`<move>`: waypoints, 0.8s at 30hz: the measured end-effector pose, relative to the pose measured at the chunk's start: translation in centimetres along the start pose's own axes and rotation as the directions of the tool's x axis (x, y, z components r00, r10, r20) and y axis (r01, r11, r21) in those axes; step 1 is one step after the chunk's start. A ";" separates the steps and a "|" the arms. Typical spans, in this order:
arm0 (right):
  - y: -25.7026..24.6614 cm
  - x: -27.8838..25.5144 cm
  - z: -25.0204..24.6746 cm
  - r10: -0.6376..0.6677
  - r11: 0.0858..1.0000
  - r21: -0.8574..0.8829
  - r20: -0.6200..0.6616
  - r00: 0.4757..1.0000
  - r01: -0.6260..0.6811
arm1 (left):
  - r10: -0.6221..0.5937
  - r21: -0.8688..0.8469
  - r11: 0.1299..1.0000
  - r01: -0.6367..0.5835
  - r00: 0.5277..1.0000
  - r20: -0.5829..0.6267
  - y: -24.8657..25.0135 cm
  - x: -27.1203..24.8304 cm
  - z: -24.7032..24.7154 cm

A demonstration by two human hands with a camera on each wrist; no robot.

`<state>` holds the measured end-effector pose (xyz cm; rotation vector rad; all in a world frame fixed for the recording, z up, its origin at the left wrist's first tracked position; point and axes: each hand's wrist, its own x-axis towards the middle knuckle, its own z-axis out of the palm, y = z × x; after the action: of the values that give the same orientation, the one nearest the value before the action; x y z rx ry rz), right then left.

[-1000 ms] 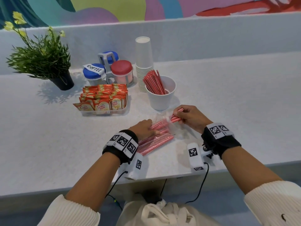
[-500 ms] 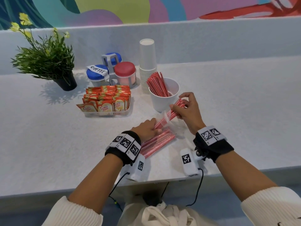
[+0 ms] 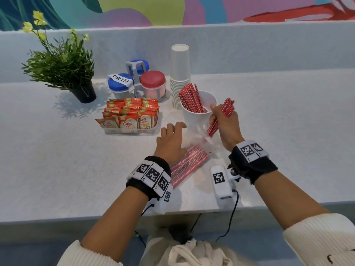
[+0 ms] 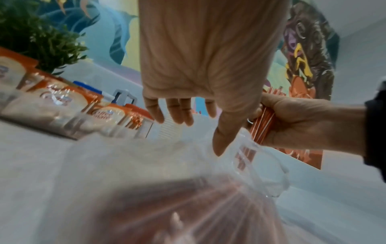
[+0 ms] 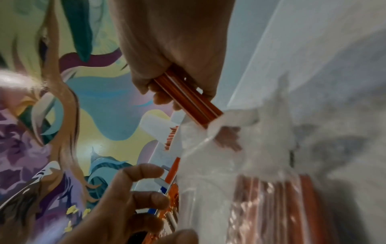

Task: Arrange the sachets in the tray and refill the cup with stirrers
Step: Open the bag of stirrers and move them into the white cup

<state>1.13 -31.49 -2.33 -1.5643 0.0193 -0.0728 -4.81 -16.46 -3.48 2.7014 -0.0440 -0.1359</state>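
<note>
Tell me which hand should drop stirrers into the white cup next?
Probably the right hand: it already grips a bundle of red stirrers beside the white cup. The left hand holds nothing.

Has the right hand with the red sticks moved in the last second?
Yes. The right hand has lifted its stirrers from the bag on the counter, up and away toward the white cup.

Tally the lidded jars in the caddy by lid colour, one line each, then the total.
Blue-lidded clear plastic jars: 2, one labelled COFFEE and one behind the grey handle
Red-lidded clear plastic jar: 1
Total: 3
</note>
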 end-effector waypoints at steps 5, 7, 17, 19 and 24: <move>-0.6 0.4 -0.1 -0.085 0.996 -0.033 0.000 0.996 0.085 | 0.069 -0.025 0.997 -0.067 0.989 0.127 0.5 0.2 0.0; 0.3 0.1 0.0 -0.095 0.990 -0.099 0.059 0.994 0.100 | 0.005 -0.040 0.999 0.004 0.973 0.232 0.3 0.5 0.4; 1.5 0.7 -0.1 0.000 0.996 -0.093 0.098 0.995 0.009 | 0.005 -0.080 0.997 0.021 0.948 0.317 0.7 2.1 -1.5; -0.6 1.3 0.3 -0.057 0.996 -0.069 0.103 0.993 0.064 | 0.068 -0.096 0.994 -0.044 0.962 0.265 1.1 2.9 -3.0; -5.7 3.8 1.9 -0.169 0.985 0.037 0.097 0.981 0.167 | 0.100 -0.228 0.970 -0.088 0.994 0.043 1.8 5.4 -7.1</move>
<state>4.85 -29.83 3.50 -1.5363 -0.1925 -0.1269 1.23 -15.39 3.19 2.4626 -0.1627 -0.1742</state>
